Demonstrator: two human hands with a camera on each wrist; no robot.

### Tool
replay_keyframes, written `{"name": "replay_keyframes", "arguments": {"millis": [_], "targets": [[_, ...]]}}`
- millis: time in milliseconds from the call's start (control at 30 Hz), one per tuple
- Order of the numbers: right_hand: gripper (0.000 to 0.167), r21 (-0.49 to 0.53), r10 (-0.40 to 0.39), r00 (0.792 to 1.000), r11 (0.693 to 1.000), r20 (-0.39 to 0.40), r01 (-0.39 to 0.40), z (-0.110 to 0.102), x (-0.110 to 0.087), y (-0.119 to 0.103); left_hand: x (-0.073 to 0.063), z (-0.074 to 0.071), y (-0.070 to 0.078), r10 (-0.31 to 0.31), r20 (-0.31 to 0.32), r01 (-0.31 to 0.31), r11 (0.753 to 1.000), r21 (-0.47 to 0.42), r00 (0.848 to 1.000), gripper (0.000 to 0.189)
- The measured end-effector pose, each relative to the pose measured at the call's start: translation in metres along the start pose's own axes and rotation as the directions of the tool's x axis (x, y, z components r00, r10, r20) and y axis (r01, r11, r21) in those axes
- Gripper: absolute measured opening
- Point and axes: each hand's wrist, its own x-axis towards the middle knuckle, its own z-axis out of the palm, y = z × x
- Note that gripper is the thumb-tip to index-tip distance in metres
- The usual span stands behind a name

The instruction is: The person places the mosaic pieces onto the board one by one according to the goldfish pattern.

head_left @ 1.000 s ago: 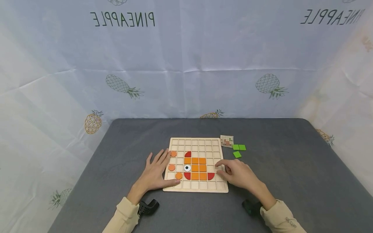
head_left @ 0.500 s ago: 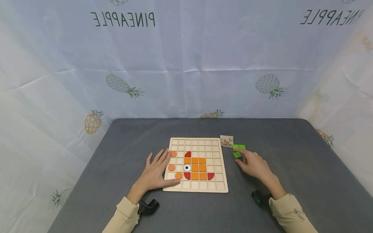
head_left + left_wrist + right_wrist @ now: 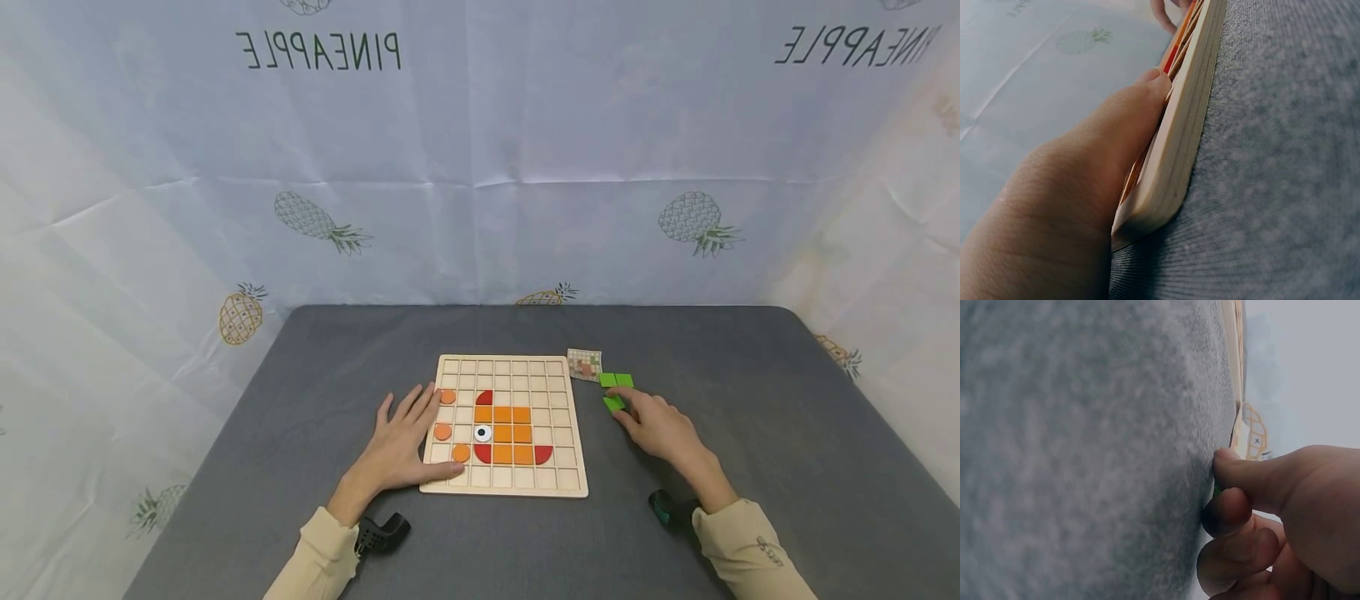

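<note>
A wooden grid board (image 3: pixel 551 392) lies on the table. On it, orange square tiles (image 3: pixel 503 433), red quarter-round tiles (image 3: pixel 543 454), a white eye tile (image 3: pixel 482 433) and orange round tiles (image 3: pixel 461 452) sit in cells. My left hand (image 3: pixel 405 446) rests spread on the board's left side, thumb (image 3: pixel 1141 103) along the near rim in the left wrist view. Right of the board, my right hand (image 3: pixel 662 429) pinches a green square tile (image 3: pixel 613 403) between thumb and forefinger, low at the tabletop. Only a sliver of its green (image 3: pixel 1217 487) shows in the right wrist view.
Two more green square tiles (image 3: pixel 616 380) lie side by side just beyond the right fingertips. A small pattern card (image 3: pixel 584 364) touches the board's upper right corner. The grey table (image 3: pixel 360 350) ends at a pineapple-print curtain (image 3: pixel 487 242).
My right hand has gone from the board's right edge out to the green tiles and taken one, shifting it slightly. The left hand has stayed put.
</note>
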Motion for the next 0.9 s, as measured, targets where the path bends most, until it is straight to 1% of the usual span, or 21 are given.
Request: {"name": "replay_keyframes", "arguments": {"millis": [200, 533, 733, 900], "targets": [[0.040, -0.022, 0.022, 1.000, 1.000, -0.001, -0.022, -0.003, -0.001, 0.001, 0.001, -0.001, 0.001, -0.001, -0.004, 0.001, 1.000, -0.004, 1.000, 0.118], [0.035, -0.046, 0.021, 1.000, 0.999, -0.018, -0.022, -0.003, -0.004, 0.002, -0.002, -0.001, 0.001, 0.004, -0.006, -0.004, 1.000, -0.006, 1.000, 0.118], [0.036, -0.033, 0.017, 0.998, 0.999, -0.054, -0.019, -0.004, -0.005, -0.003, -0.002, -0.001, 0.001, -0.006, 0.001, 0.006, 1.000, 0.006, 1.000, 0.118], [0.038, -0.032, -0.002, 0.997, 0.999, -0.082, -0.001, -0.006, -0.005, -0.012, -0.001, 0.000, 0.001, -0.009, 0.011, 0.009, 1.000, 0.009, 1.000, 0.118]]}}
